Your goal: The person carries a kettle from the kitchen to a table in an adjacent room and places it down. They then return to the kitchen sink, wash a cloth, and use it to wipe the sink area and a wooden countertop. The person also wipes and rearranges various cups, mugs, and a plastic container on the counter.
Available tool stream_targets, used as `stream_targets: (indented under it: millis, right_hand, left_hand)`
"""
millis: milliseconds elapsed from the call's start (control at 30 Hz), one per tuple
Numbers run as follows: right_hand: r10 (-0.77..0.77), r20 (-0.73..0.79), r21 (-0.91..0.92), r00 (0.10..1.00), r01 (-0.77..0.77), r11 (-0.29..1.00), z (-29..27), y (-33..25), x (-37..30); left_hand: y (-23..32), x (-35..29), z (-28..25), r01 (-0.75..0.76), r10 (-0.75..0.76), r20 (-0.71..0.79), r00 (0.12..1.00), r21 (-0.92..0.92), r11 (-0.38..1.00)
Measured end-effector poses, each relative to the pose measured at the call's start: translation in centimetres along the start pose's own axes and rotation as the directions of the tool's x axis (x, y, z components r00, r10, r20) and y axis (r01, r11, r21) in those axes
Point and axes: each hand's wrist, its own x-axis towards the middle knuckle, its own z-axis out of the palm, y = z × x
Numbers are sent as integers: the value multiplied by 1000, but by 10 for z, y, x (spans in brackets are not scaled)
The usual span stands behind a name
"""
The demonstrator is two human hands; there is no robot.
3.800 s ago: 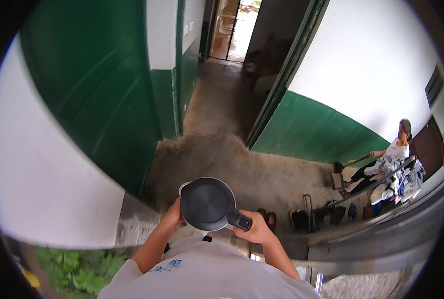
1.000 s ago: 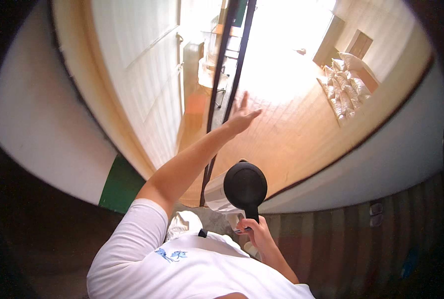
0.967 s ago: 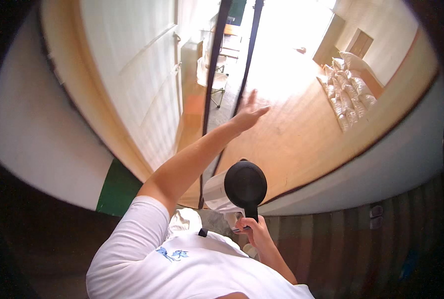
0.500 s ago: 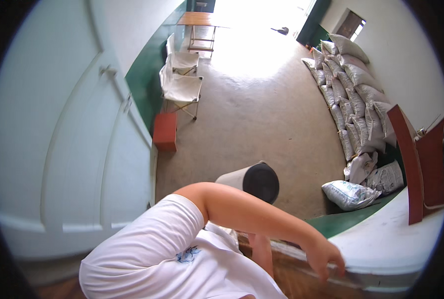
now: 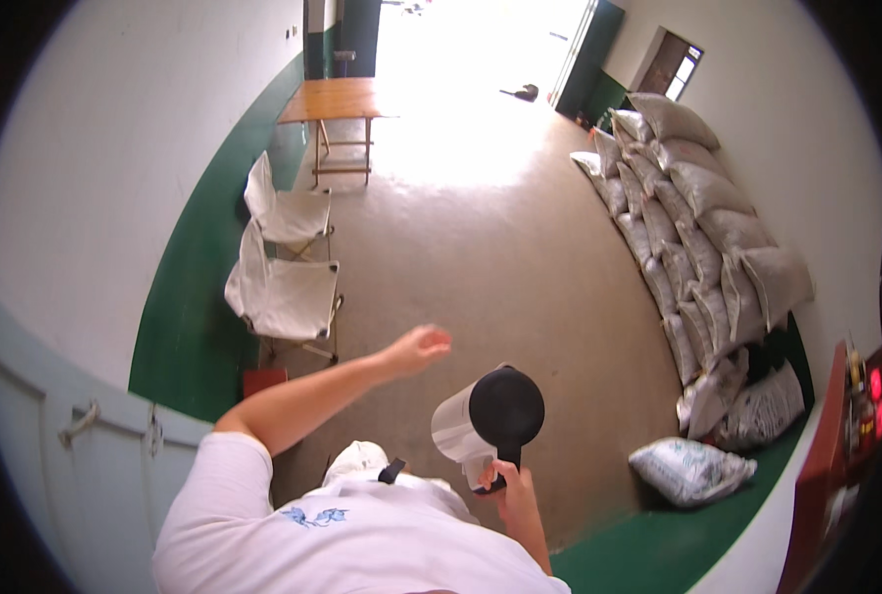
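My right hand is wrapped round the handle of a kettle. The kettle has a pale, shiny body and a round black lid, and hangs tilted in front of my body above the floor. Up and to the left of it, my left hand is raised in the air with the fingers loosely bent. Nothing shows in that hand, and it stays apart from the kettle.
To the left stand two pale folding chairs, a wooden table and a pale blue door. Stacked sacks line the right wall, with a white sack on the floor before them. A reddish-brown board stands near right.
My left hand has swung from the lower right, across my body, to the upper left. The kettle and my right hand on its handle show more fully. The view has turned toward the room.
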Motion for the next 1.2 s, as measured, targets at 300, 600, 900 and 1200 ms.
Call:
stream_targets:
  millis: [300, 600, 900, 1200]
  right_hand:
    - [82, 133, -56, 988, -75, 996, 56, -156, 298]
    - [127, 220, -190, 967, -85, 978, 120, -338, 584]
    - [201, 433, -333, 879, -52, 942, 163, -496, 918]
    - [279, 567, -440, 775, -1, 898, 245, -650, 1222]
  left_hand:
    - [-90, 275, -96, 684, -683, 177, 708, 69, 726]
    - [-77, 544, -239, 694, -658, 222, 720, -205, 690]
    - [-109, 833, -387, 597, -678, -74, 731, -412, 689]
    - [-108, 1085, -546, 369, -588, -252, 769, -575, 730]
